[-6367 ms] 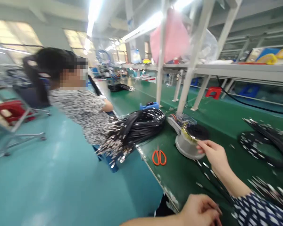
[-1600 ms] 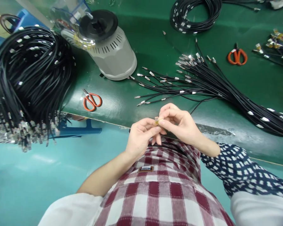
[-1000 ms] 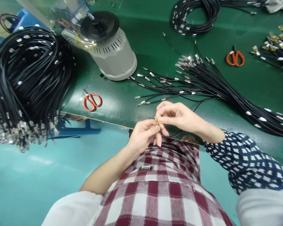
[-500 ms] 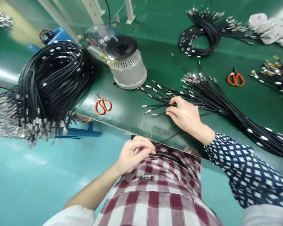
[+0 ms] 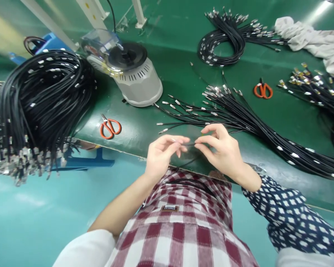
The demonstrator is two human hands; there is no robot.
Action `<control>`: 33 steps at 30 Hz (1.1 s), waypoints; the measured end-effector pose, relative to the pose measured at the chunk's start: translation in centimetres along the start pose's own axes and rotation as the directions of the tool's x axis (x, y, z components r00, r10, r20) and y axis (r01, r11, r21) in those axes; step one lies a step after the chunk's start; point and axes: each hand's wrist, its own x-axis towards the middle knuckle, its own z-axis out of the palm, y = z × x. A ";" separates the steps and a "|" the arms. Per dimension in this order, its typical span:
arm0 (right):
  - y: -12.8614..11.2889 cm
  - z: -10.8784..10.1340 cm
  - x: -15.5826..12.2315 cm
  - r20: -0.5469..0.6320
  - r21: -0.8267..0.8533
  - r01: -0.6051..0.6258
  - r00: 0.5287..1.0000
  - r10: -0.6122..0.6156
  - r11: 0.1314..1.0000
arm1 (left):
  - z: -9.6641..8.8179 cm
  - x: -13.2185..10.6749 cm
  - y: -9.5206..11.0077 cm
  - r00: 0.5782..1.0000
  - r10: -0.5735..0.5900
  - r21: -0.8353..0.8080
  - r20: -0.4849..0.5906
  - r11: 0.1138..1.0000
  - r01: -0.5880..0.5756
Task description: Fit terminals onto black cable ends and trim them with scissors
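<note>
Between my two hands, a thin black cable [image 5: 191, 144] is pinched just above the table's front edge. My left hand [image 5: 164, 149] grips it near its end, thumb against fingers. A short way to the right, the thumb and index finger of my right hand [image 5: 222, 150] close on the same cable. Behind my hands a loose bundle of black cables [image 5: 256, 124] with metal terminals and white tags lies across the table. More black cable [image 5: 192, 181] rests on my checked apron.
A grey round machine [image 5: 140, 83] with a black top stands behind to the left. Orange-handled snips [image 5: 110, 128] lie before it, another orange pair [image 5: 263, 90] at right. A big cable bundle [image 5: 44, 96] hangs over the left edge. A coiled bundle [image 5: 222, 46] and white cloth [image 5: 308, 39] lie farther back.
My left hand has risen from my lap to the table edge. My right hand has left the cable bundle and now meets it, with a cable held between them. The view has shifted slightly right.
</note>
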 end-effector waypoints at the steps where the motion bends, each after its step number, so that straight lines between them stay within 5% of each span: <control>1: -0.4 -0.5 0.0 -0.001 -0.012 0.024 1.000 -0.024 1.000 | 0.0 -0.4 0.9 1.000 -0.016 -0.027 0.022 0.999 0.016; 5: -1.4 -2.3 -0.4 0.127 0.019 0.031 0.991 -0.033 0.999 | 0.1 -1.2 3.3 0.988 -0.146 -0.101 0.056 0.983 0.151; 9: -1.4 -2.3 -0.7 0.210 0.206 -0.163 0.970 0.119 0.965 | 0.2 -1.2 2.8 0.962 -0.271 -0.088 0.023 0.958 0.272; 18: -3.3 -0.6 1.8 0.237 0.553 -0.306 0.949 0.206 0.775 | 0.2 -2.2 2.3 0.972 -0.232 -0.052 0.043 0.971 0.234; 33: -4.2 -0.1 2.9 0.286 0.623 -0.373 0.927 0.244 0.687 | 0.5 -2.4 2.6 0.968 -0.251 -0.017 -0.014 0.968 0.250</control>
